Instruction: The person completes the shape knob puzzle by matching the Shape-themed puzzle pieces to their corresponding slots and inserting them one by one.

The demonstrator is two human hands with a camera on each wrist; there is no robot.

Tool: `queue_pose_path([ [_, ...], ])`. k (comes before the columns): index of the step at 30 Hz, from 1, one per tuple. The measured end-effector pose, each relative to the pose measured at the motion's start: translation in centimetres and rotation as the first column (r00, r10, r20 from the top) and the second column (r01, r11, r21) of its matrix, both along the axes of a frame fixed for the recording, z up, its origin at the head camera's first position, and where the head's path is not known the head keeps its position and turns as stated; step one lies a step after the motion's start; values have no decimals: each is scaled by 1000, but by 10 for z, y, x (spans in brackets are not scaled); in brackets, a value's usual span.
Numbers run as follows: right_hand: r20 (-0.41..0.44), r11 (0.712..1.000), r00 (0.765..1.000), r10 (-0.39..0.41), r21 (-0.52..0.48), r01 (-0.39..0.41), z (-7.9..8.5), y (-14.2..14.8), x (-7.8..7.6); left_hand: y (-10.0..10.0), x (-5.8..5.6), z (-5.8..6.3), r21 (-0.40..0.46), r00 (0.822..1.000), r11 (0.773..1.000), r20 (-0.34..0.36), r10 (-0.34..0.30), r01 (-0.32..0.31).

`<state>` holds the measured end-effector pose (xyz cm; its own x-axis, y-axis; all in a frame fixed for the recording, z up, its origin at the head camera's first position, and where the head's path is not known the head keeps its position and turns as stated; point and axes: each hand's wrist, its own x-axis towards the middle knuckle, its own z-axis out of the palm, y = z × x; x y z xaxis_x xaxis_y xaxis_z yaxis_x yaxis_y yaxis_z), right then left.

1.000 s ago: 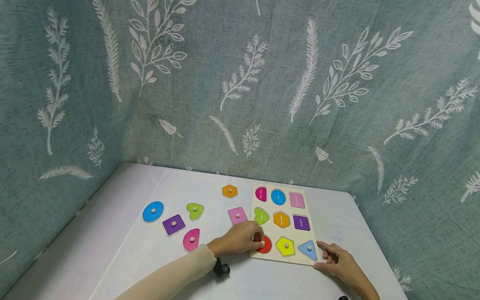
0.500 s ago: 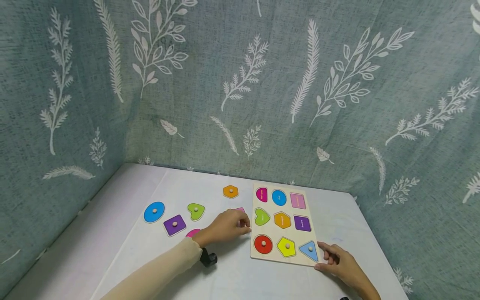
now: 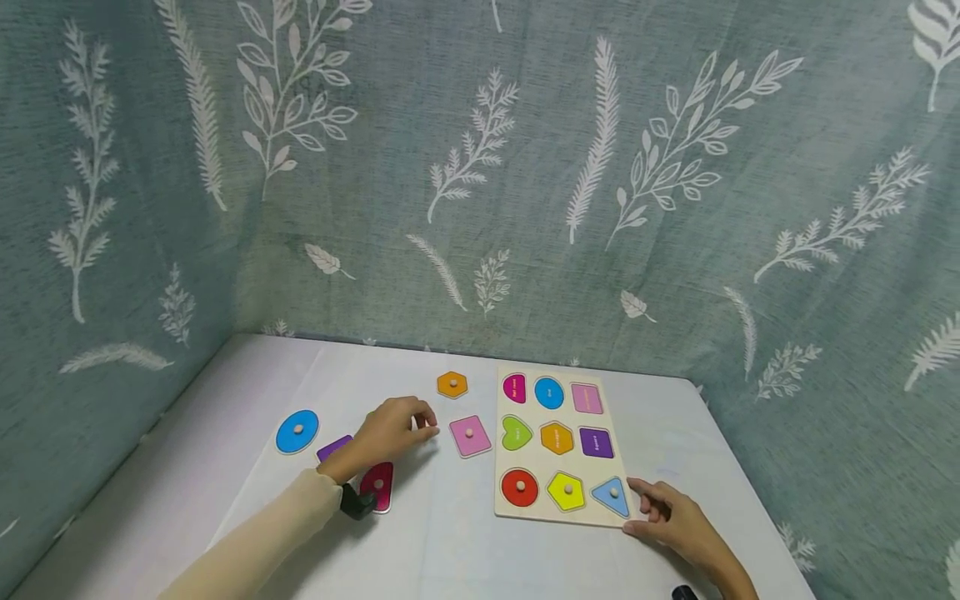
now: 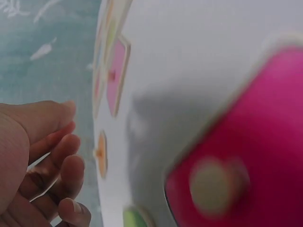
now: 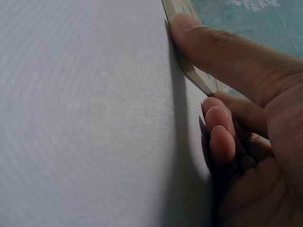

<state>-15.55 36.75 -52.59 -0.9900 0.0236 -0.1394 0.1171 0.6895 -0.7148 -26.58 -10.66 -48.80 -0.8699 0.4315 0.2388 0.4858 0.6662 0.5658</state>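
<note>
My left hand (image 3: 388,435) is over the table among the loose puzzle pieces, fingers loosely bent and holding nothing. The hand and wrist overlap a purple square piece (image 3: 328,450) and hide the green heart piece (image 4: 134,218), which peeks out in the left wrist view. Close to the wrist camera lies a magenta half-round piece (image 3: 379,482). With thumb and index finger, my right hand (image 3: 678,521) holds the near right corner of the wooden puzzle board (image 3: 536,462). Knobbed red circle (image 3: 520,487), yellow pentagon (image 3: 566,492) and blue triangle (image 3: 612,497) pieces fill the board's front row.
A blue oval piece (image 3: 297,431) lies at the left. Between the left hand and the board is a pink rectangle piece (image 3: 470,437), with an orange hexagon piece (image 3: 452,384) behind it. Patterned fabric (image 3: 420,167) hangs behind the table.
My left hand has let go of the red circle piece on the board and moved left, past the pink rectangle, toward the heart. The right hand stays at the board's corner.
</note>
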Motion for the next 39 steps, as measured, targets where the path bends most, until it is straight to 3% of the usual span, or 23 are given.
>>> queue_pose_path([
  [7, 6, 999, 999, -33, -7, 33, -2, 2, -2, -26, -3, -1, -23, 994, 995, 44, 95, -95],
  [20, -4, 999, 1000, 2, -34, -2, 0, 0, -1, -57, -8, -10, -48, 985, 987, 68, 158, -155],
  [24, -12, 999, 1000, -6, -34, 6, 1, 2, 0, -63, -10, -9, -23, 986, 989, 76, 150, -148],
  [33, -3, 1000, 1000, 1, -31, -1, 2, -3, 1, -90, 3, -7, 50, 986, 991, 121, 117, -124],
  [39, 1, 999, 1000, -3, -36, 3, 1, -2, 3, -105, 14, -6, 41, 996, 996, 38, 80, -81],
])
